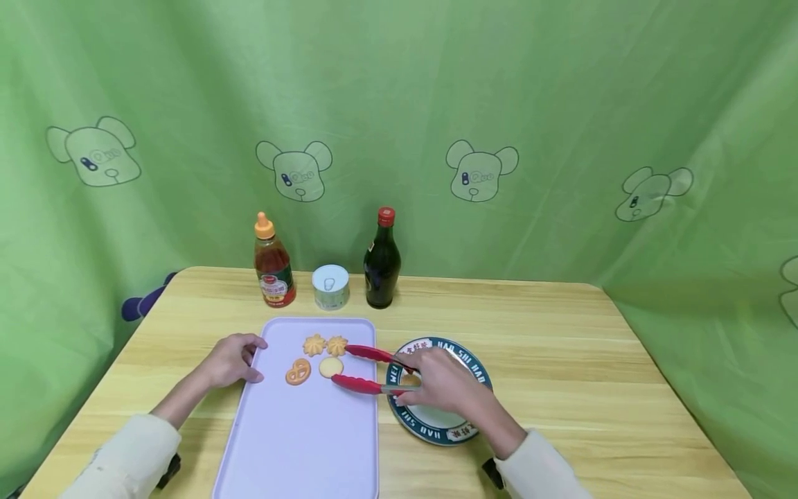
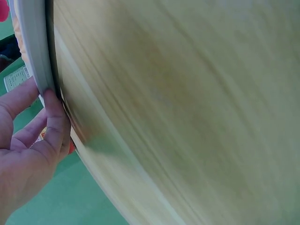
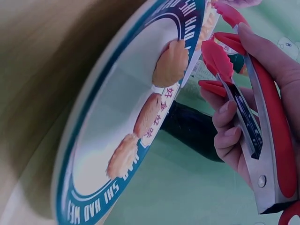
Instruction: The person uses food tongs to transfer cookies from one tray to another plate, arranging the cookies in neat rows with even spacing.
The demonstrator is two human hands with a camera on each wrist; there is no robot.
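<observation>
- The left hand (image 1: 233, 360) pinches the left edge of a pale purple tray (image 1: 299, 443) between thumb and fingers.
- The right hand (image 1: 439, 380) has its fingers wrapped about a pair of red and metal tongs (image 1: 357, 384), whose tips are spread apart over the tray.
- On the tray's far half lie two flower-shaped cookies (image 1: 314, 345) side by side, a round cookie (image 1: 331, 367) and a pretzel (image 1: 298, 372).
- One tong tip is at the right-hand flower-shaped cookie, the other at the round cookie's near edge; whether they touch, I cannot tell.
- A blue-rimmed plate (image 1: 430, 434) sits just right of the tray, partly under the right hand; the right wrist view shows three brown pieces (image 3: 148, 115) on it.
- Behind the tray, a sauce bottle (image 1: 274, 270), a can (image 1: 331, 287) and a dark bottle (image 1: 382, 267) stand upright on the wooden bench (image 1: 548, 346).
- A green curtain (image 1: 399, 104) hangs behind.
</observation>
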